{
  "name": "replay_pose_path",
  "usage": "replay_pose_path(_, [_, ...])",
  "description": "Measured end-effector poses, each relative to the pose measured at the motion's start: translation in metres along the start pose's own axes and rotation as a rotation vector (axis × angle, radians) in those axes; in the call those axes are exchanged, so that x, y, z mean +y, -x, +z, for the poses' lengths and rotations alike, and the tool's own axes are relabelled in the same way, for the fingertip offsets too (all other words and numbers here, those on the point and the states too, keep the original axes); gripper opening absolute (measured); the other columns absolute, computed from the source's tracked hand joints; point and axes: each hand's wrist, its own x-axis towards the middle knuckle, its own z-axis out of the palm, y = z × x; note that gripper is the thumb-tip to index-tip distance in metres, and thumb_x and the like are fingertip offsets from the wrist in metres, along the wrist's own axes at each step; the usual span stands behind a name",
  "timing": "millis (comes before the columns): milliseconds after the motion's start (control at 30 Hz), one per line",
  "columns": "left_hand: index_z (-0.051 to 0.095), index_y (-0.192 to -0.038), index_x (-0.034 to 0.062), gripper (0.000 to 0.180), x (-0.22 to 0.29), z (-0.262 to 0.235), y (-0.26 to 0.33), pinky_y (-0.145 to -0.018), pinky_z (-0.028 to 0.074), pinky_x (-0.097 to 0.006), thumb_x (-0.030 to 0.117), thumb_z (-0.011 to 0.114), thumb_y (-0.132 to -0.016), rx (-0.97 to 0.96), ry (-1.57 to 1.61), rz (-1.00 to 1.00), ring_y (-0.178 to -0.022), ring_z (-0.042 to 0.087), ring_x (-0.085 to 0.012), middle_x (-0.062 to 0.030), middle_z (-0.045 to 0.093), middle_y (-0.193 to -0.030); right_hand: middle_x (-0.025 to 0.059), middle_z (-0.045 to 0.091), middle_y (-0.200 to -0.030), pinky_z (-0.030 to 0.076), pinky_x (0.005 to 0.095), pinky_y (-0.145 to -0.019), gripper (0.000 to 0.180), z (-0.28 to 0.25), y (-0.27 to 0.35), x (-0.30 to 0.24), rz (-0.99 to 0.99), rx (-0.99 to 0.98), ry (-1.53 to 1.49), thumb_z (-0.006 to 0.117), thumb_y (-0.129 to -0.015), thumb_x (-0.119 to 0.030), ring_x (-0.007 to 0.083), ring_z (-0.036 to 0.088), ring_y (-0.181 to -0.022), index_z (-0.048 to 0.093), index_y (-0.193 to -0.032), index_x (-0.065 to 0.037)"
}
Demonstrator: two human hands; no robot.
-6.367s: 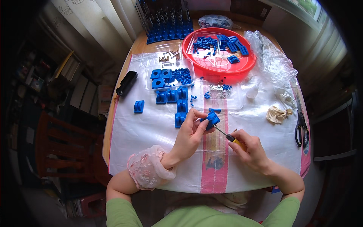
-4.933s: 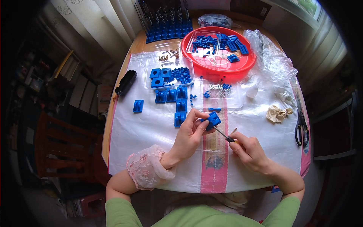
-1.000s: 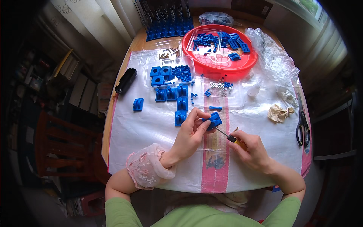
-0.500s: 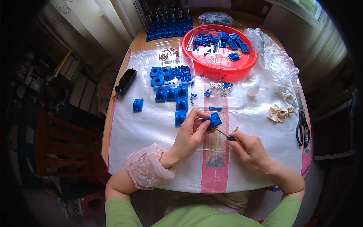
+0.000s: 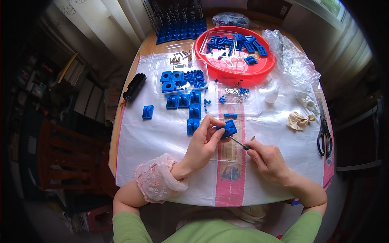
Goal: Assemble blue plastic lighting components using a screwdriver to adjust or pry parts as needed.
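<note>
A blue plastic block (image 5: 229, 128) with a square base is pinched between the thumb and fingers of my left hand (image 5: 206, 141), tilted above the table. My right hand (image 5: 268, 162) is closed round the dark handle of a screwdriver (image 5: 238, 141), whose thin metal shaft reaches up and left to the block. The tip meets the block's lower edge; whether it sits in a hole I cannot tell. A small blue bar (image 5: 231, 116) lies just beyond the block. Left of my left hand stand several similar blue blocks (image 5: 193, 126) in a column.
A clear tray (image 5: 156, 87) holds blue parts, with brass-coloured pieces (image 5: 180, 57) behind it. Farther back are a red basin (image 5: 265, 69) and a blue rack of springs (image 5: 181, 32). White rings (image 5: 233, 91), crumpled plastic (image 5: 291, 56), scissors (image 5: 324, 137) and a black case (image 5: 134, 87) lie around.
My right hand has shifted its grip on the screwdriver slightly, and the handle is now more covered by the fingers. The left hand and the block have hardly moved.
</note>
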Motion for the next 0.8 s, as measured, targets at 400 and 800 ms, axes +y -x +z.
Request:
replay_pose_path(400, [0.046,-0.113,0.0004,0.010,-0.002,0.000,0.000,-0.095,0.059,-0.031,-0.001,0.049,-0.104,-0.003,0.006,-0.001,-0.105,0.065,-0.0145,-0.0122,0.063,-0.113,0.0147,0.066,-0.088,0.056,0.0381,-0.068,0.029,0.009,-0.002,0.007,-0.083,0.142,-0.156,0.077,-0.084,-0.004,0.0294,0.069,-0.076,0.058,-0.106,0.000])
replay_pose_path(800, [0.046,-0.115,0.0010,0.011,-0.007,0.002,0.005,-0.098,0.058,-0.035,0.000,0.049,-0.104,-0.078,0.017,-0.007,-0.112,0.067,-0.0217,-0.0135,0.059,-0.121,0.0171,0.070,-0.079,0.054,0.0357,-0.062,0.024,0.004,0.003,-0.001,-0.003,0.058,-0.078,0.075,-0.089,-0.014,0.0280,0.070,-0.067,0.070,-0.106,0.001])
